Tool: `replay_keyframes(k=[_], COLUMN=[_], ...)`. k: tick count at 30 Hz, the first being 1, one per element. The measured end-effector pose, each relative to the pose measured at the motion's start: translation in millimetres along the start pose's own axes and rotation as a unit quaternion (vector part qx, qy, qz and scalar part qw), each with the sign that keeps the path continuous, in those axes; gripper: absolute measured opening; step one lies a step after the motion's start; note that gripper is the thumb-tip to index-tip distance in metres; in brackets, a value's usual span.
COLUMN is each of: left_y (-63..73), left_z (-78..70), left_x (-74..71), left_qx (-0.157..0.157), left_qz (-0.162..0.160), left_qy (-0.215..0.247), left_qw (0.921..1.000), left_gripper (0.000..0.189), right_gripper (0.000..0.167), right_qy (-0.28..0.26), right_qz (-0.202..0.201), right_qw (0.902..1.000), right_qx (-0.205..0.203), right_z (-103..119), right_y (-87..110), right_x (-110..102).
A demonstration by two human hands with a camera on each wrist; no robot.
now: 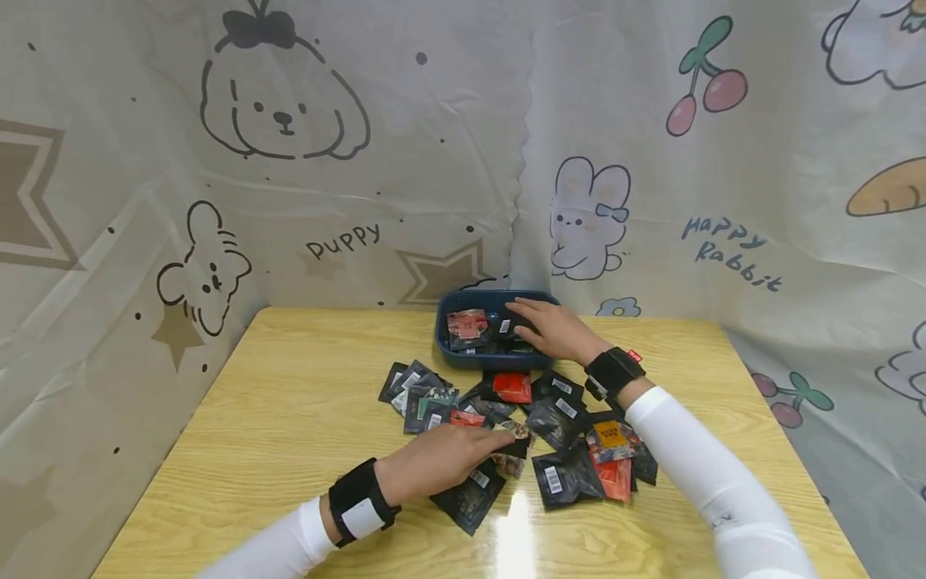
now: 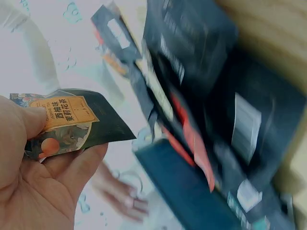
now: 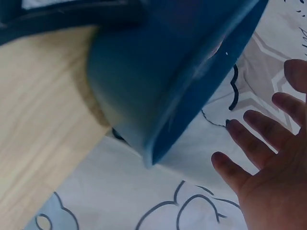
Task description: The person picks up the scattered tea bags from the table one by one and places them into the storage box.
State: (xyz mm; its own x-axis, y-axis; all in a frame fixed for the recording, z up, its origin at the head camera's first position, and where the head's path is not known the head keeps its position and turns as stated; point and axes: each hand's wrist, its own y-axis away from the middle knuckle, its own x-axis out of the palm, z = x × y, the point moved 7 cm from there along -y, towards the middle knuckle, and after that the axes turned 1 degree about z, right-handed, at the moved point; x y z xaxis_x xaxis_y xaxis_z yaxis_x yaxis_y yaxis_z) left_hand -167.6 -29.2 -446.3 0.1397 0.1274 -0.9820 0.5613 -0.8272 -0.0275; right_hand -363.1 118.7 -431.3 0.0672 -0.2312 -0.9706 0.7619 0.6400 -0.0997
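Between the thumb and fingers of my left hand [image 1: 441, 460] is a tea sachet [image 2: 96, 120], dark green with an orange label and a fruit and flower print. This hand is low over the near part of a loose pile of sachets. My right hand [image 1: 557, 328] is over the right side of a dark blue basket [image 1: 499, 362], its fingers spread and no object in them. Inside the basket lie several sachets, among them a red and black one [image 1: 469, 326]. In the right wrist view the fingers [image 3: 259, 129] are apart from the basket rim [image 3: 158, 139].
Black sachets [image 1: 567, 476] with white barcode labels are strewn over the wooden table [image 1: 289, 434] in front of the basket. Others show red fronts, and one at the right has an orange label [image 1: 611, 434]. A printed cloth [image 1: 448, 161] hangs behind the table.
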Motion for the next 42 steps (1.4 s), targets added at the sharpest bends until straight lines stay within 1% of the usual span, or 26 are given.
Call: replay_keyframes(k=[3,5,9,11,13,16,19,21,23,26,29,30,32,35,37,38,39,40,42], left_y=[0.0,0.2,1.8,-0.5,-4.2,-17.0,-31.4,-42.2,-52.8,-67.3,-76.8,-79.2,-84.9,-91.9,-94.4,-94.7,-94.3,-94.0,-92.6], left_z=[10.6,20.5,41.8,52.1,62.9,77.9,93.5,104.0,114.7,130.2,144.6,148.2,154.6,164.0,169.1,170.9,172.6,172.5,168.3], left_x=[-14.2,-24.6,-45.4,-56.1,-66.7,-83.2,-89.6,-87.3,-81.5,-72.7,-63.9,-61.1,-52.6,-37.1,-27.9,-24.7,-22.6,-22.0,-24.2], left_qx=[-0.012,-0.026,-0.057,-0.066,-0.072,-0.071,-0.076,-0.09,-0.106,-0.134,-0.151,-0.154,-0.155,-0.168,-0.181,-0.189,-0.198,-0.201,-0.193], left_qz=[-0.024,-0.044,-0.092,-0.122,-0.149,-0.182,-0.19,-0.181,-0.172,-0.161,-0.159,-0.156,-0.138,-0.086,-0.052,-0.042,-0.036,-0.037,-0.049], left_qy=[-0.01,-0.018,-0.026,-0.032,-0.035,-0.045,-0.053,-0.056,-0.056,-0.044,-0.038,-0.039,-0.055,-0.052,-0.037,-0.025,-0.011,-0.002,0.004], left_qw=[0.9996,0.9985,0.9938,0.9898,0.9857,0.9798,0.9773,0.9777,0.9779,0.9769,0.9748,0.9748,0.9767,0.9807,0.9814,0.9808,0.9794,0.9789,0.9799], left_gripper=[0.048,0.051,0.05,0.047,0.045,0.045,0.046,0.047,0.046,0.045,0.044,0.045,0.048,0.053,0.057,0.059,0.06,0.061,0.062], right_gripper=[0.05,0.045,0.031,0.027,0.029,0.041,0.056,0.064,0.069,0.07,0.068,0.067,0.066,0.065,0.065,0.065,0.065,0.066,0.067], right_qy=[-0.003,0.005,0.025,0.031,0.032,0.029,0.023,0.02,0.016,0.014,0.015,0.018,0.026,0.035,0.035,0.033,0.032,0.033,0.039], right_qz=[-0.011,-0.038,-0.097,-0.102,-0.083,-0.023,0.038,0.065,0.076,0.076,0.066,0.064,0.058,0.05,0.046,0.044,0.042,0.04,0.034], right_qw=[0.9999,0.9993,0.9946,0.9936,0.9953,0.999,0.999,0.9975,0.9965,0.9964,0.9972,0.9973,0.9974,0.9975,0.9976,0.9978,0.9978,0.9978,0.9976], right_qx=[0.009,0.004,-0.025,-0.036,-0.039,-0.025,0.0,0.017,0.029,0.033,0.032,0.033,0.034,0.036,0.038,0.038,0.039,0.04,0.045], right_z=[-4,-4,5,12,22,34,41,43,43,45,48,48,48,47,48,48,48,48,47], right_y=[17.6,31.1,62.5,80.3,96.5,117.9,132.8,139.5,143.4,146.1,146.4,146.3,146.4,146.8,146.8,146.7,146.4,145.7,143.5], right_x=[0,-2,-5,-3,4,20,41,54,64,70,70,71,72,73,74,74,73,72,70])
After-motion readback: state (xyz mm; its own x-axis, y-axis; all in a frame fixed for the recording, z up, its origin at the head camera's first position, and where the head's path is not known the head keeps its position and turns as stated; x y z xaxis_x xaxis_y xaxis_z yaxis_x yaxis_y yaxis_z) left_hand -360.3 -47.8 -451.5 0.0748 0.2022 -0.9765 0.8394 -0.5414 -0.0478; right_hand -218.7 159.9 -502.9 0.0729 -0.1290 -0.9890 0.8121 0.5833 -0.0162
